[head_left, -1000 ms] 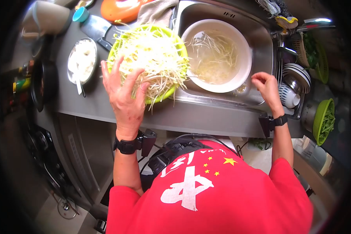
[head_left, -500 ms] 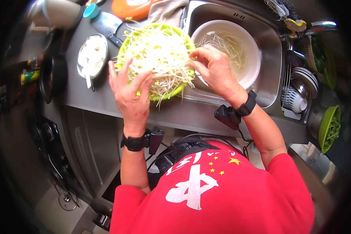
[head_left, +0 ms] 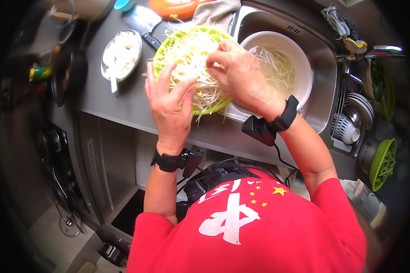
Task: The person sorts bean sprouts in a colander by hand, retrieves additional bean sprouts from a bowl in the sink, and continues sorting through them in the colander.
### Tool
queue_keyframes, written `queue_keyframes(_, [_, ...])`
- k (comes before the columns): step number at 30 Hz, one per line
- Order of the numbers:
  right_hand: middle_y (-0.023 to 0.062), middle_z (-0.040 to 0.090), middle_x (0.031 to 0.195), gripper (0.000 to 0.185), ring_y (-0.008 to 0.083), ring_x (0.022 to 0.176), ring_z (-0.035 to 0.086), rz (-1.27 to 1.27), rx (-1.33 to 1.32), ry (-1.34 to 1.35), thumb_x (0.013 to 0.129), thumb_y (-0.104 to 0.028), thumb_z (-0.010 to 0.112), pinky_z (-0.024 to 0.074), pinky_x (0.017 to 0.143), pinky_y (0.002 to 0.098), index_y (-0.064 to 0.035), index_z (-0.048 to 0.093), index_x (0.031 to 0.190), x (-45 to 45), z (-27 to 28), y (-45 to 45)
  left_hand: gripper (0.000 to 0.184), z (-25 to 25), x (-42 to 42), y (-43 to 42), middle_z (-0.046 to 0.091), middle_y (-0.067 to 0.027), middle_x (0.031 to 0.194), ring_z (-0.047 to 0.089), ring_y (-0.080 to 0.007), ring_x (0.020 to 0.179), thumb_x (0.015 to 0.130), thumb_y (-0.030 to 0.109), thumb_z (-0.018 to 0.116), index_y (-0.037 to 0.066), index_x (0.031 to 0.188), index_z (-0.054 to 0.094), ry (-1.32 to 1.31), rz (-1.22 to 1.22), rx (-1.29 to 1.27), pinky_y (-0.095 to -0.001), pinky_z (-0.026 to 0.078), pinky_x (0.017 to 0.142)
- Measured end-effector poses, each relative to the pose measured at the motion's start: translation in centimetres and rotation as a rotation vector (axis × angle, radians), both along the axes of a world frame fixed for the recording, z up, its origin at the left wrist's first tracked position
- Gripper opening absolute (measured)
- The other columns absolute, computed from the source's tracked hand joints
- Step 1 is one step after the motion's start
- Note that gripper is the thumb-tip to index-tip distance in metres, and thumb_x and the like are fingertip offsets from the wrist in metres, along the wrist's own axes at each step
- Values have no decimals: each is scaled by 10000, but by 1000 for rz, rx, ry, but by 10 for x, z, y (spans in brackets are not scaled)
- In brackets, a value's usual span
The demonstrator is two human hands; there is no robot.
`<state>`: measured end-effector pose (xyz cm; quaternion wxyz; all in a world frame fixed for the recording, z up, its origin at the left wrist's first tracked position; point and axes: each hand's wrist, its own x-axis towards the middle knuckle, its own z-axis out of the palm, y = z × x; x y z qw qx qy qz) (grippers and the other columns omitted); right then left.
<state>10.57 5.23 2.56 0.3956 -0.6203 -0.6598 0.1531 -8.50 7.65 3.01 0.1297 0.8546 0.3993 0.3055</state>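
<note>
A heap of bean sprouts [head_left: 191, 52] fills a lime-green basket [head_left: 217, 108] on the counter by the sink. My left hand [head_left: 171, 107] is at the basket's near left side, fingers spread, fingertips among the sprouts; I see nothing held in it. Over the right part of the heap is my right hand [head_left: 241, 75], thumb and fingers pinched together at the sprouts. Whatever lies between those fingertips is too hidden to make out. In the sink, a white basin [head_left: 304, 75] contains water and some loose sprouts [head_left: 278, 68].
Left of the basket lie an oval dish [head_left: 121, 54] of white food and a cleaver [head_left: 142, 20]. A cloth [head_left: 216, 12] and an orange object [head_left: 177, 7] sit behind. Right of the sink [head_left: 325, 109] are a dish rack [head_left: 351, 120] and a green basket [head_left: 383, 164] of green beans.
My right hand has moved left, from the gap between basket and basin to over the sprouts. My left hand remains spread at the basket's side. The whole view has shifted slightly.
</note>
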Motion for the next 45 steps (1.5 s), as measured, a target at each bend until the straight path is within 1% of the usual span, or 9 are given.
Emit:
queue_keyframes(3, [157, 597, 870, 35, 355, 870, 616, -60, 11, 90, 821, -53, 667, 490, 738, 449, -27, 647, 831, 3, -4, 1, 162, 0, -2, -1, 587, -105, 1321, 353, -481, 1380, 817, 118, 742, 137, 976, 766, 6, 11, -7, -588, 254, 1134])
queue_keyframes(8, [76, 624, 822, 53, 162, 743, 625, -107, -2, 550, 858, -34, 695, 495, 676, 285, -11, 700, 905, 17, -8, -14, 163, -1, -3, -2, 589, -110, 1325, 358, -477, 1384, 826, 111, 737, 136, 985, 762, -32, 10, -30, -587, 245, 1139])
queue_keyframes(12, [29, 714, 922, 54, 67, 856, 655, -229, 6, 869, 902, -23, 687, 533, 795, 227, 5, 700, 946, 48, -12, -31, 171, -1, -5, 0, 589, -120, 1328, 364, -473, 1383, 825, 99, 737, 125, 992, 759, -47, -8, -37, -564, 252, 1146])
queue_keyframes(15, [5, 684, 930, 91, 55, 797, 604, -253, 4, 578, 894, -8, 702, 483, 701, 198, 3, 704, 984, 65, -13, -36, 180, 1, -5, -1, 587, -124, 1330, 366, -470, 1381, 823, 86, 734, 116, 999, 756, -31, -20, -46, -552, 255, 1151])
queue_keyframes(19, [103, 664, 842, 81, 215, 720, 635, -109, 85, 319, 809, -36, 725, 507, 665, 318, -28, 724, 889, 37, 15, -14, 188, 1, -5, -2, 584, -124, 1331, 366, -472, 1377, 823, 84, 731, 115, 1007, 754, -21, -27, -49, -559, 254, 1151])
queue_keyframes(21, [82, 650, 869, 92, 155, 674, 574, -40, 123, 155, 822, -25, 738, 475, 625, 295, -45, 724, 911, 26, 7, 5, 193, 1, -2, -2, 581, -124, 1332, 368, -473, 1375, 822, 86, 732, 119, 1011, 754, -18, -21, -45, -563, 253, 1149])
queue_keyframes(25, [120, 649, 865, 67, 310, 803, 638, -53, 153, -23, 795, -47, 712, 508, 714, 395, -52, 695, 860, 10, -5, 28, 215, 1, -1, -2, 578, -126, 1335, 373, -473, 1370, 817, 90, 735, 136, 1026, 757, 3, -15, -30, -568, 251, 1146])
queue_keyframes(33, [147, 639, 849, 45, 357, 841, 633, 18, 73, -3, 815, -14, 672, 507, 729, 414, -5, 649, 852, 14, -13, 36, 229, -3, -4, -1, 581, -133, 1321, 382, -475, 1359, 818, 100, 728, 151, 1039, 757, -29, -4, -38, -575, 263, 1130])
queue_keyframes(45, [40, 712, 858, 95, 84, 792, 635, -10, -178, 511, 927, -17, 629, 524, 743, 246, 35, 701, 960, 33, -3, 30, 224, -1, -4, 0, 580, -119, 1362, 344, -463, 1402, 822, 66, 730, 132, 1034, 754, -18, -5, -51, -530, 276, 1159])
